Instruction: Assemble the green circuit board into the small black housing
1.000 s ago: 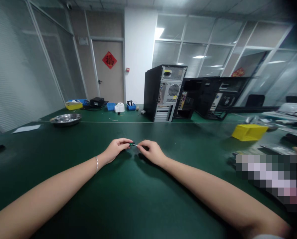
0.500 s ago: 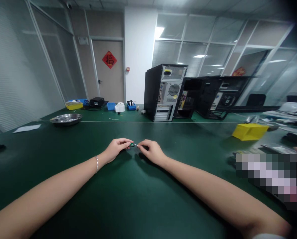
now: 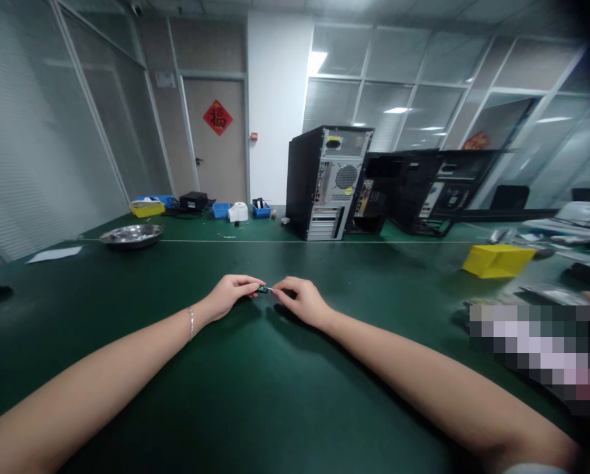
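Green-and-black part (image 3: 263, 289): left hand (image 3: 229, 293) pinches it, long axis roughly parallel to bench (image 3: 255, 395) far edge; right hand (image 3: 299, 300), grip narrow on thin metal piece (image 3: 270, 289) at right end.

The green tabletop (image 3: 216, 395) looks smooth with a soft sheen, the round dish (image 3: 133, 245) glossy metal, the yellow box (image 3: 496, 264) smooth plastic, the thin rod (image 3: 270, 289) silvery (metal, from where I'm standing), and the computer tower (image 3: 327, 187) matt black with a bare, grey metal back.
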The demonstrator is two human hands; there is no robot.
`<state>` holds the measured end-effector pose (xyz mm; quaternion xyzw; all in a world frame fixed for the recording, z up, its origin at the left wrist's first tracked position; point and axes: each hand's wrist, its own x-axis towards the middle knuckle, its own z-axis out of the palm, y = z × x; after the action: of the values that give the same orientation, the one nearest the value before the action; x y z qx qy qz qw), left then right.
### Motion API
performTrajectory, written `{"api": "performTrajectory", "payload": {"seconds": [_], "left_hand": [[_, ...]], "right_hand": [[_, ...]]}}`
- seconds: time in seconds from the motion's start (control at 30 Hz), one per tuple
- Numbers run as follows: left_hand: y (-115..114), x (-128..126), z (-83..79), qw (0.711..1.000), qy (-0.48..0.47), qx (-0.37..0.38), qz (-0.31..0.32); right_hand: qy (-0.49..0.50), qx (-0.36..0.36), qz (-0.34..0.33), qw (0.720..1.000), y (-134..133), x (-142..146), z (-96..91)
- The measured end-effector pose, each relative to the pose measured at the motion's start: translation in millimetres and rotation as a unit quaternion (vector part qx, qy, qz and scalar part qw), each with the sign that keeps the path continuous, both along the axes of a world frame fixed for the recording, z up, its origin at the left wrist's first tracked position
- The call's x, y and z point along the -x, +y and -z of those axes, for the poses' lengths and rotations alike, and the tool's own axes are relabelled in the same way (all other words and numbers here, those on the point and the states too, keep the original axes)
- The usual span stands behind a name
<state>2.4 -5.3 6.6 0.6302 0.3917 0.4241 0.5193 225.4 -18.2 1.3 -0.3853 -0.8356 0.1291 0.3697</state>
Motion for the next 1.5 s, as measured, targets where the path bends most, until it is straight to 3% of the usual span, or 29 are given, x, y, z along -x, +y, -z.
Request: {"api": "performTrajectory", "payload": {"seconds": [0.53,0.87,1.2,1.5], "left_hand": [[-2.3,0.9,-3.0,1.000,0.008,0.010,0.016],[-2.0,-1.3,-0.8,1.000,-0.021,0.017,-0.010],[-0.1,0.6,-1.9,0.998,-0.030,0.032,0.035],[0.4,-3.2,3.0,0.995,-0.096,0.028,-0.006]], "right_hand": [[-0.007,-0.011,-0.004,1.000,-3.9,0.8,-3.3],[-0.006,-0.005,0.000,1.000,-0.8,1.6,-0.2],[0.005,-0.001,-0.044,0.999,-0.7,0.3,-1.4],[0.035,0.006,-0.019,0.999,3.3,1.3,1.6]]}}
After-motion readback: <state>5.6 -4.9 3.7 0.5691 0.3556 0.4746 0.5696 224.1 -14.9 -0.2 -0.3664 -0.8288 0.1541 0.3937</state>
